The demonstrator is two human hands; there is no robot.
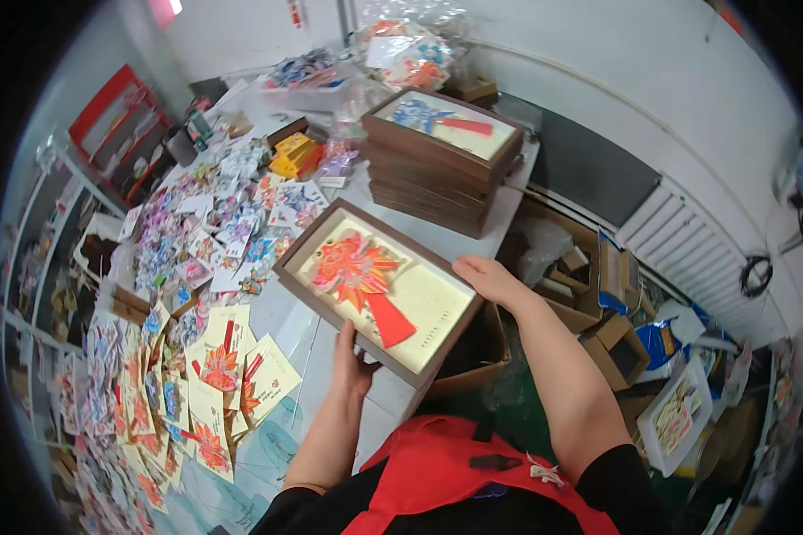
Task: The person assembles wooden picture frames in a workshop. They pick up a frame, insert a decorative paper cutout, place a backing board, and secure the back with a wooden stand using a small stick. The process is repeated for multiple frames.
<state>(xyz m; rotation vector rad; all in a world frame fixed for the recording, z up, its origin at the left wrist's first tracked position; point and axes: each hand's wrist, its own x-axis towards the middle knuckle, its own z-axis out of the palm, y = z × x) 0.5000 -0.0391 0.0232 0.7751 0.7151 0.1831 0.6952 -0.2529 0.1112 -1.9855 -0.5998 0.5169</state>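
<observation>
The left hand [352,370] grips a brown-framed fish picture [419,308], at the clock's centre, from seven o'clock; the right hand [489,281] holds it at three. Cream cards [207,401] cover the counter [281,315] toward eight; farther, similar frames [433,192] stand stacked at one.

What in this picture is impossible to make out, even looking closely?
Head view throughout:
Left hand: fingers partly hidden beneath the framed fish picture.
Small marks inside it: too small to read.
Stack of brown frames: lower ones' contents covered by those above.
Far-left shelves: cut off by the picture's dark rim.
</observation>
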